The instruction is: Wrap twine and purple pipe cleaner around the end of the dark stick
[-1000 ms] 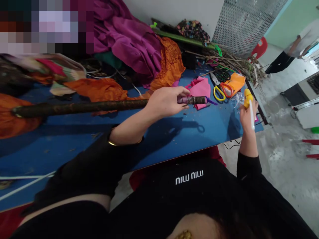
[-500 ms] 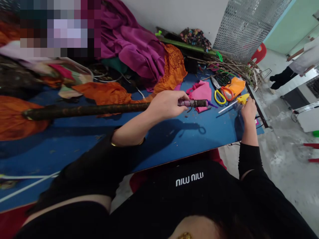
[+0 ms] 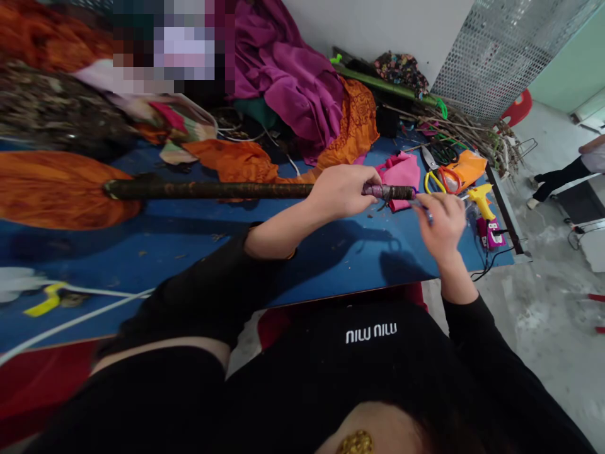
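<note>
A long dark brown stick [image 3: 212,190] runs level above the table, with orange fabric [image 3: 57,189] gathered at its left end. My left hand [image 3: 343,192] is closed around the stick near its right end, where purple and dark wrapping shows. At the tip, my right hand [image 3: 442,224] pinches a thin blue-purple strip [image 3: 429,215] that comes off the wrapped end. Beyond the right hand lies a yellow glue gun [image 3: 482,200], touched by neither hand. Pink cloth [image 3: 401,173] sits just behind the stick's tip.
Scissors with yellow handles [image 3: 433,181] and an orange packet [image 3: 467,169] lie at the back right of the blue table [image 3: 326,258]. A pink power strip [image 3: 490,234] with cords is by the right edge. Purple cloth [image 3: 297,82] and twigs [image 3: 472,129] line the back. Another person [image 3: 562,173] stands beyond.
My right hand has put the glue gun down at the table's right side and moved left to the stick's tip, taking the strip. My left hand keeps its hold. The view has shifted.
</note>
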`<state>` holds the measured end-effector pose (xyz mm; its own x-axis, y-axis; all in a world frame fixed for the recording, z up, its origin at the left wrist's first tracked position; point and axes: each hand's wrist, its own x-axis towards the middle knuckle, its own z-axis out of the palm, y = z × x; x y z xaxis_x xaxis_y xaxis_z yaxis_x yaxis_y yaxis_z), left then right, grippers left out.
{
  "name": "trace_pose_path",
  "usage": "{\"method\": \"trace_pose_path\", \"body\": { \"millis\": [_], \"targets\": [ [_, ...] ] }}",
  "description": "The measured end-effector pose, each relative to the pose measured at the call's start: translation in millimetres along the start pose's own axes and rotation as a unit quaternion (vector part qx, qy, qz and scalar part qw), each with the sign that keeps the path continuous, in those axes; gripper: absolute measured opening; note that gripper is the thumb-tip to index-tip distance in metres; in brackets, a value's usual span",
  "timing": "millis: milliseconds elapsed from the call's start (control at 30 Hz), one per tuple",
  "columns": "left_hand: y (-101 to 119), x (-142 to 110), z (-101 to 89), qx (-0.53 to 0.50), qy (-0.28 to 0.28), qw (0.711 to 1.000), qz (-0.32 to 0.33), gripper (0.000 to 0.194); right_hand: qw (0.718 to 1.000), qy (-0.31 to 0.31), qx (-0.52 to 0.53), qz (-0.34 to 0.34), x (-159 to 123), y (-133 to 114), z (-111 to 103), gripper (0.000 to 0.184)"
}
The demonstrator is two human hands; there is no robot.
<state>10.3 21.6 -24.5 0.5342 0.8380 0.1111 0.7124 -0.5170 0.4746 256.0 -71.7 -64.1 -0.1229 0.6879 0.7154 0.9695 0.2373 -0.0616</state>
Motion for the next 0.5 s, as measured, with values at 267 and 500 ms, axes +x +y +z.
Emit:
{"method": "trace_pose_path", "body": {
  "millis": [267,500],
  "targets": [
    [1.8,1.0,1.0,0.007,0.01,1.0,0.027,0.039,0.994,-0.066,0.018,-0.081,15.2,-34.9,33.9,0.028],
    [3.6,1.6,1.6,0.001,0.011,1.0,0.023,0.037,0.998,-0.029,0.048,-0.025,14.5,-27.5,27.5,0.033]
  ]
}}
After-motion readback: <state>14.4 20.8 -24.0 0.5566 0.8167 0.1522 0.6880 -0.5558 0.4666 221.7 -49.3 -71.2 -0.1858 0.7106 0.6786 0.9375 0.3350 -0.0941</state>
